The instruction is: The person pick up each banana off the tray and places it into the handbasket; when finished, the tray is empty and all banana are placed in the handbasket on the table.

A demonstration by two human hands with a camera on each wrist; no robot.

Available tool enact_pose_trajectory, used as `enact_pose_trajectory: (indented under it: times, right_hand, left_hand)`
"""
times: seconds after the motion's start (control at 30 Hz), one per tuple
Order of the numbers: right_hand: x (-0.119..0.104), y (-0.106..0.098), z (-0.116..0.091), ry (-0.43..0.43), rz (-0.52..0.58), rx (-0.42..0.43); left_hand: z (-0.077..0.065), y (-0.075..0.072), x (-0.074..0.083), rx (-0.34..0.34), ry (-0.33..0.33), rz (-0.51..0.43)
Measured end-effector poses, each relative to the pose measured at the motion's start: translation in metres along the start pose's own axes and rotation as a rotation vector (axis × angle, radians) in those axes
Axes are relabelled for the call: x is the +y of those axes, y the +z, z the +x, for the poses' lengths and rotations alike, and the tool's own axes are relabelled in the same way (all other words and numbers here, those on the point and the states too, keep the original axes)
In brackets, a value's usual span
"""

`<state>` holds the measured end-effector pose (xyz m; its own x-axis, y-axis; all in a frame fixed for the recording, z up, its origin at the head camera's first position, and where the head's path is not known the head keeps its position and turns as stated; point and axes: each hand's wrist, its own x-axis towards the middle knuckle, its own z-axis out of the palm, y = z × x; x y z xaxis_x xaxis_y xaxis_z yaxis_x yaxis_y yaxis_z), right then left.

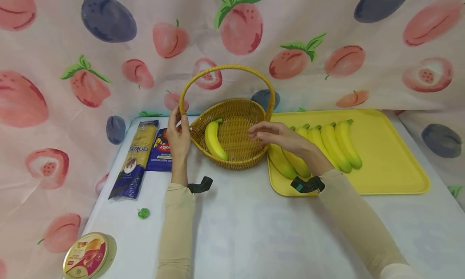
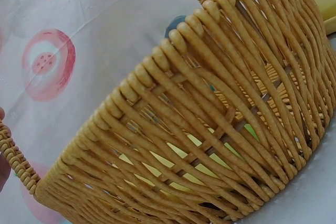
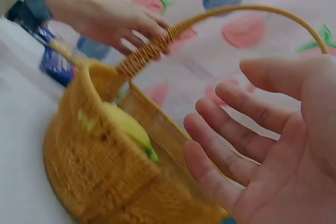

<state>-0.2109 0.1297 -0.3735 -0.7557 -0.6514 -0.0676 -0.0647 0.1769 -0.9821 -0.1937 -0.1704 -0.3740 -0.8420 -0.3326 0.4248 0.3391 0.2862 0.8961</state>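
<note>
A wicker basket (image 1: pixel 237 160) with a tall arched handle (image 1: pixel 232 66) stands near the back of the table. One banana (image 1: pixel 214 141) lies inside it, toward the left wall. My left hand (image 1: pixel 179 135) grips the lower left part of the handle, thumb in front and fingers behind. Over the basket's right rim hovers my right hand (image 1: pixel 272 134), holding nothing, its fingers loosely bent and spread in the right wrist view. Through the weave, the left wrist view shows yellow bits of the banana (image 2: pixel 178 153).
Right of the basket, a yellow tray (image 1: pixel 392 158) carries several bananas (image 1: pixel 328 145). On the left lie a pasta packet (image 1: pixel 136 158), a blue packet (image 1: pixel 158 156) partly behind my left hand, a small green item (image 1: pixel 143 213) and a round tin (image 1: pixel 86 255). A fruit-print cloth (image 1: pixel 232 36) hangs behind.
</note>
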Motion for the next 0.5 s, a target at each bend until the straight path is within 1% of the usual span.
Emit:
enact_pose_trajectory:
  times: [0.07, 0.17, 0.3, 0.4, 0.5]
  right_hand:
    - [0.007, -0.008, -0.008, 0.004, 0.015, 0.032]
    - [0.017, -0.019, -0.019, 0.02, 0.037, 0.09]
    - [0.027, -0.035, -0.035, 0.03, 0.022, 0.171]
    - [0.031, -0.046, -0.048, 0.025, -0.056, 0.25]
    - [0.034, -0.054, -0.062, 0.041, -0.156, 0.341]
  left_hand:
    - [0.001, -0.001, -0.003, -0.001, -0.002, -0.009]
    - [0.005, -0.001, -0.018, 0.003, 0.007, -0.012]
    - [0.004, -0.001, -0.016, -0.002, 0.015, -0.009]
    - [0.0, -0.002, -0.002, -0.014, 0.019, -0.019]
    - [0.001, -0.002, -0.002, -0.013, 0.026, -0.025]
